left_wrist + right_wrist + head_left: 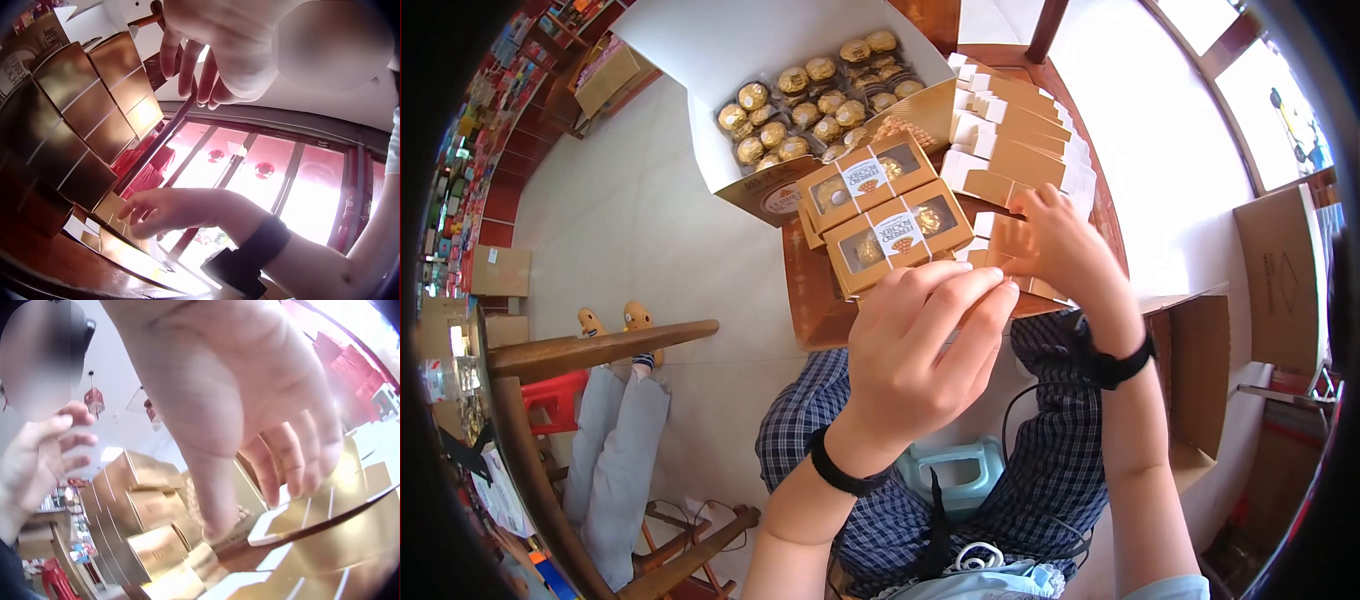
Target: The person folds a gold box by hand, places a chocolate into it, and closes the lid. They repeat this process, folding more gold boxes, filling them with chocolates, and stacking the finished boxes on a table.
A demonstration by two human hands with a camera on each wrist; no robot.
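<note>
My left hand [930, 350] hovers with relaxed, bent fingers in front of the stacked gold boxes [875, 245]; in the left wrist view that hand [215, 50] holds nothing. My right hand [1065, 245] is above the flat gold-and-white cartons [1015, 170], fingers loosely curved. In the right wrist view the thumb and fingers of this hand [250, 400] stand apart with nothing between them, over the cartons [319, 509]. Windows in the stacked boxes show gold-wrapped balls, and white labels band their middles. Whether the left fingertips touch anything is hidden.
A large open box [775, 190] of gold-wrapped balls stands behind the stack on the wooden stool [810, 310]. An empty cardboard box [1200, 370] is at the right. Another person's legs [615, 430] and a wooden chair [600, 350] are at the left.
</note>
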